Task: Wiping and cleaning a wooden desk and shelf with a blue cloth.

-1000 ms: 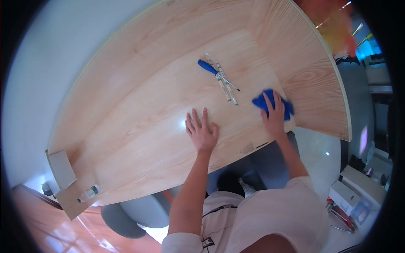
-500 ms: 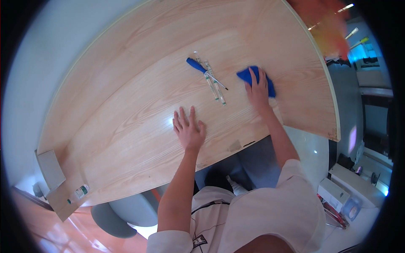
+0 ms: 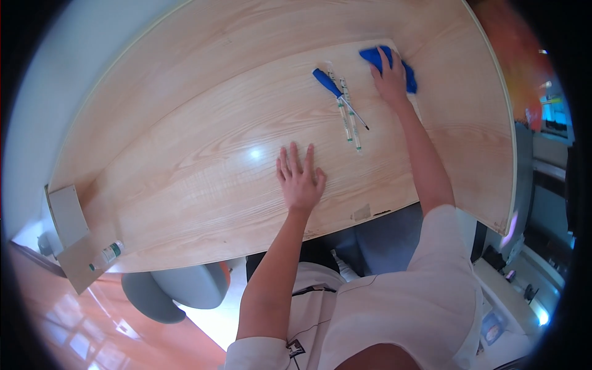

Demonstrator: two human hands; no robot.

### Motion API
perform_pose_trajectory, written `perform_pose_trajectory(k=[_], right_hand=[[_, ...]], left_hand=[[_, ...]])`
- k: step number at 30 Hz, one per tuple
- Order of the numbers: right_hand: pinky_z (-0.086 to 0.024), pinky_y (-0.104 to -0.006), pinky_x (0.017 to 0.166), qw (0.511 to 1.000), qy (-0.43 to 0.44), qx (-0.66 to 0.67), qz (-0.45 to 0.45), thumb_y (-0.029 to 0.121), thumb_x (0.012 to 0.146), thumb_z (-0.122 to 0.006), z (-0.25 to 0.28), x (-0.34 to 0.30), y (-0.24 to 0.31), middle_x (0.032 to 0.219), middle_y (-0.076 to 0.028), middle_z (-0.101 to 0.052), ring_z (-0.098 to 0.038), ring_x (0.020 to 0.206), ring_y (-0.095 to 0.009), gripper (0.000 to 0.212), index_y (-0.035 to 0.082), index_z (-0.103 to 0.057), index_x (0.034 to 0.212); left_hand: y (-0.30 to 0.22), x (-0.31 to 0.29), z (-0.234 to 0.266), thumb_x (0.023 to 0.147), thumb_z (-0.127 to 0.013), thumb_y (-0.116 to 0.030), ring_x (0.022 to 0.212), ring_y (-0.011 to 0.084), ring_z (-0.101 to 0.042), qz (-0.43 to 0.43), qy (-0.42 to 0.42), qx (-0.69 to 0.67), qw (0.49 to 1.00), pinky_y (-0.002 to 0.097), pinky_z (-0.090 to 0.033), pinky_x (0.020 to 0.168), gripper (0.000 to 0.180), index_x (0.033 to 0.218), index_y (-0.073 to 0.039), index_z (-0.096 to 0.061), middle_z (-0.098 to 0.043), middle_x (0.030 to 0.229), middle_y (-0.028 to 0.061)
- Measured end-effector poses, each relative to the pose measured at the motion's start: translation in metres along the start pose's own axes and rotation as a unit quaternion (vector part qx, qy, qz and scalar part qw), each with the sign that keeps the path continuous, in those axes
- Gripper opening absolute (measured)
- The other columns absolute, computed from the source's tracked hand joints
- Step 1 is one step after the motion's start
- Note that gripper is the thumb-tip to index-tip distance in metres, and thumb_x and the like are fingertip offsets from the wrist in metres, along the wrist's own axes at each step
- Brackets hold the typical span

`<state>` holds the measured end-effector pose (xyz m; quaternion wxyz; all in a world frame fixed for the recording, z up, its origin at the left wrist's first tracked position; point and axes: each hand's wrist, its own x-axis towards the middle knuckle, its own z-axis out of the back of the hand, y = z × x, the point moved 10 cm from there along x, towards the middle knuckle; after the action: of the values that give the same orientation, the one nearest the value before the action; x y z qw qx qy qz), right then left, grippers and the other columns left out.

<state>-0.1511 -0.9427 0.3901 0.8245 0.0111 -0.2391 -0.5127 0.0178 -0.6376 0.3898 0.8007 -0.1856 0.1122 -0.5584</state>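
My right hand (image 3: 392, 79) presses a blue cloth (image 3: 374, 58) onto the desk at its far right, close against the upright side panel. The fingers lie over the cloth and hide part of it. My left hand (image 3: 301, 182) rests palm down on the bare wood near the front edge, fingers spread, holding nothing. Between the two hands, a screwdriver (image 3: 327, 82) with a blue handle lies across two slim clear tubes (image 3: 345, 120) with green marks. Its metal tip points toward me and to the right.
The wooden desk (image 3: 203, 185) has raised panels at the back and right. A clear bottle (image 3: 111, 253) lies at its left end beside a small box-like wooden piece (image 3: 68, 216). A grey chair (image 3: 191, 287) stands at the front edge. White boxes and equipment sit beyond the right panel.
My right hand has slid the blue cloth away from me, toward the far right corner of the desk. The whole view has shifted. My left hand stays flat on the desk.
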Motion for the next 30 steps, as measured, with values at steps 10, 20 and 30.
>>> perform_pose_trajectory(k=[10,20,30], right_hand=[[-0.025,-0.051,0.106,0.992,0.075,-0.049,-0.092,0.024,0.088,-0.059,0.08,-0.184,0.04,0.143,-0.026,-0.029,-0.028,0.133,-0.041,0.061,0.009,-0.033,0.142],[-0.032,-0.0474,0.104,0.95,0.047,0.176,-0.253,0.025,0.083,-0.064,0.135,-0.239,0.108,0.142,-0.024,-0.032,-0.032,0.131,-0.039,0.065,0.008,-0.037,0.14],[-0.045,-0.0433,0.083,0.999,0.035,-0.016,-0.003,0.021,0.077,-0.069,0.055,-0.088,0.14,0.105,-0.013,-0.055,-0.051,0.102,-0.031,0.045,0.014,-0.06,0.12]], left_hand=[[-0.002,-0.002,-0.003,0.084,-0.053,-0.03,0.139,0.041,-0.019,-0.018,0.001,-0.012,1.0,0.0543,-0.016,0.112,0.058,0.141,-0.02,-0.041,-0.026,0.15,0.0183],[-0.009,0.001,-0.001,0.084,-0.052,-0.03,0.138,0.042,-0.02,-0.02,-0.009,0.009,1.0,0.0541,-0.015,0.112,0.057,0.139,-0.019,-0.044,-0.027,0.149,0.0194],[-0.012,-0.001,-0.002,0.084,-0.051,-0.031,0.139,0.0412,-0.017,-0.022,0.002,-0.008,1.0,0.0531,-0.013,0.112,0.056,0.138,-0.021,-0.044,-0.028,0.148,0.0197]])
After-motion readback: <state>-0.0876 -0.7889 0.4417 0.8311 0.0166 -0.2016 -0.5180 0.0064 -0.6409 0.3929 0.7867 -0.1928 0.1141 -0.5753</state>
